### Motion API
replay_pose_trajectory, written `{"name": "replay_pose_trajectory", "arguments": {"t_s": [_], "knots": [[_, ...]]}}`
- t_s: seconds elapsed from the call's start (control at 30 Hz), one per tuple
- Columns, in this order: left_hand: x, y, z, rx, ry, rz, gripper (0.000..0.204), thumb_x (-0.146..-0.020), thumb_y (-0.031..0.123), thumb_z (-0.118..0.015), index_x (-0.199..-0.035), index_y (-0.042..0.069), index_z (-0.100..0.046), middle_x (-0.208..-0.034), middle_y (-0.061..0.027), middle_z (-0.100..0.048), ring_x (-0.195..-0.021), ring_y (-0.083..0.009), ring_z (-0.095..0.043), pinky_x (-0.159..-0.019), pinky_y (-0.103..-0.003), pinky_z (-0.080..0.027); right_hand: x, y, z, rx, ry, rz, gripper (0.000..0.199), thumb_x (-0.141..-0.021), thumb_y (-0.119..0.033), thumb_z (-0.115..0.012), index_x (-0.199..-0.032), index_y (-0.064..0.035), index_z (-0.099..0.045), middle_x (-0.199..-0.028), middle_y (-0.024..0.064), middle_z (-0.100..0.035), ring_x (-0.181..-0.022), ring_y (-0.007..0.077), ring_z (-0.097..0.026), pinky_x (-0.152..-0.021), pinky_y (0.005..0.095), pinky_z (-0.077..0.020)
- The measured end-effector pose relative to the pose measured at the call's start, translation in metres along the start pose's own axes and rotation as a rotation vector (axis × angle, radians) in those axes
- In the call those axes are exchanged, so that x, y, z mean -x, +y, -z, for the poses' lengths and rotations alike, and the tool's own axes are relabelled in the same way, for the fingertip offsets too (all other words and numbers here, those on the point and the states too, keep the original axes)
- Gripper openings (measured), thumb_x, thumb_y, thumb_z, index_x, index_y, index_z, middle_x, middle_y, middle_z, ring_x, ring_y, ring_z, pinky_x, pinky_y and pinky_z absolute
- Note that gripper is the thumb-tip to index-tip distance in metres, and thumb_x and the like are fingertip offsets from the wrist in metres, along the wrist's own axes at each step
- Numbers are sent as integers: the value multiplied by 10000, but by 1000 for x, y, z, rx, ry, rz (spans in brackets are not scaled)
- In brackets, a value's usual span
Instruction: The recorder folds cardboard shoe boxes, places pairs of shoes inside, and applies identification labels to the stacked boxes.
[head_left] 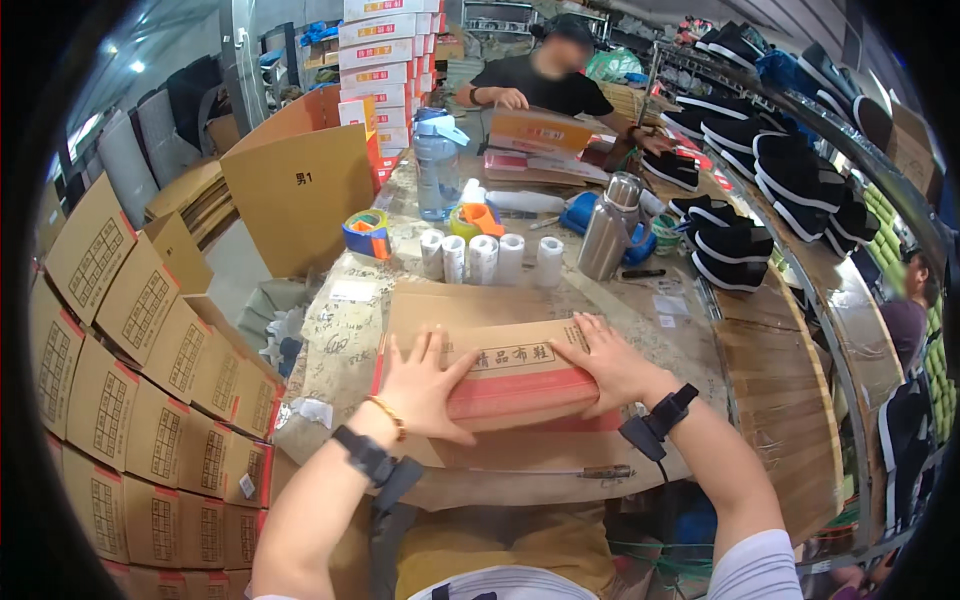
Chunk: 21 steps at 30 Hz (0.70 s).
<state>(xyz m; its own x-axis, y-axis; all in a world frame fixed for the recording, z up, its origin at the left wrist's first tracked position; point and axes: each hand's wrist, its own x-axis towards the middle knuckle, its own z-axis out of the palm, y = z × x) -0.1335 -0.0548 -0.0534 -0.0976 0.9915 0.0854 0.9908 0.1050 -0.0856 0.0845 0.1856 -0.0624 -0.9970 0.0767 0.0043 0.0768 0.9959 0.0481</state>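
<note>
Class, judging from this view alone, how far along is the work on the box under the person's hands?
Done: the flat tan and red cardboard shoe box looks closed, resting on stacked flat cardboard on the worktable. In hand: the left hand and right hand press its two ends. Left: black cloth shoes sit unboxed on the right; the blue and yellow tape dispenser sits unused.

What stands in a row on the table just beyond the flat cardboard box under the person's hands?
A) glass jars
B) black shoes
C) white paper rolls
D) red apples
C: a row of white paper rolls stands upright beyond the flat brown-and-red cardboard box that both hands press on.
</note>
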Motion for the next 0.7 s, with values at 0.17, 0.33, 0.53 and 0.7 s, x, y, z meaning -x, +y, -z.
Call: {"name": "replay_pose_trajectory", "arguments": {"t_s": [0.17,0.33,0.53,0.7], "knots": [[-25,0,10,130,-240,21,1085,-601,656,-711,-1484,256,-223,-1386,-344,-286,-1307,-472,-285,-1005,-649,-246,-3,24,10,-273,-46,11,1082,-536,-446,-831,-1448,-169,-318,-1408,351,-243,-1322,476,-246,-1076,485,-290],[-7,13,-11,13,-129,65,1092,-597,693,-691,-1484,263,-221,-1414,-328,-234,-1330,-489,-226,-986,-712,-195,5,2,-21,-137,187,3,954,-637,-455,-765,-1446,-186,-335,-1441,264,-254,-1338,456,-222,-1085,461,-280],[14,40,-12,56,105,64,1021,-541,619,-752,-1426,297,-357,-1446,-285,-223,-1349,-465,-202,-979,-751,-148,32,5,-76,-1256,691,-277,591,-843,-169,-622,-1391,-125,-406,-1452,157,-305,-1308,333,-340,-1051,449,-338],[59,41,-37,-61,281,-48,979,-517,443,-826,-1393,306,-411,-1476,-250,-182,-1359,-432,-199,-1009,-718,-162,61,15,-110,-2083,225,-570,419,-836,-128,-645,-1218,7,-538,-1121,98,-616,-969,226,-613,-856,372,-503]]}}
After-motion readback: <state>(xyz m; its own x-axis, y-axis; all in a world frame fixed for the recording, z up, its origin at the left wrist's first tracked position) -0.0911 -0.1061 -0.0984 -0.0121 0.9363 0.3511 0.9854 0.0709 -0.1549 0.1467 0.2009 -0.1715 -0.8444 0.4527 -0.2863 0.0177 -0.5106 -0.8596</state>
